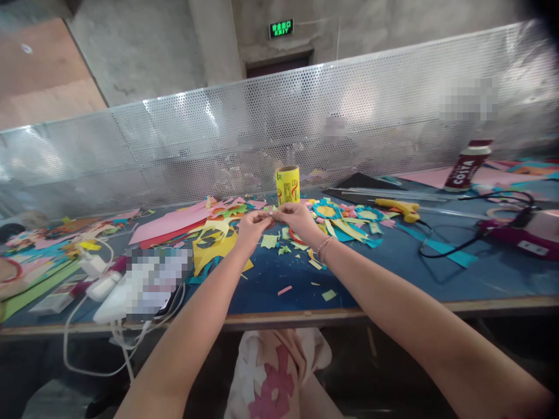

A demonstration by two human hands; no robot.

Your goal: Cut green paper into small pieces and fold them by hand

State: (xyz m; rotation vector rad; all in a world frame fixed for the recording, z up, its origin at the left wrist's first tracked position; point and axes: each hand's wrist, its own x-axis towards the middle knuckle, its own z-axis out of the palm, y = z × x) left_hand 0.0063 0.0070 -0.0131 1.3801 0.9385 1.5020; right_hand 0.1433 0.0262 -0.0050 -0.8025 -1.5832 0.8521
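Observation:
My left hand (pixel 253 225) and my right hand (pixel 301 221) meet over the table, thumbs and fingertips pinched together. Whatever lies between the fingertips is too small to make out. Just behind them stands a yellow printed cylinder (pixel 288 186), upright. Blue paper flowers with yellow centres (pixel 326 212) lie to the right of my right hand. Near my left forearm is a yellow paper sheet (pixel 213 251) with pieces cut out of it. Small green paper scraps (pixel 269 241) are scattered beneath my hands.
A yellow hot glue gun (pixel 399 208) with a black cable lies right. Beyond it stands a tilted-looking Costa bottle (pixel 467 166). Pink paper (pixel 174 222) lies left, near a white power bank or charger (pixel 111 305) with cables. A perforated metal screen (pixel 262 128) borders the back.

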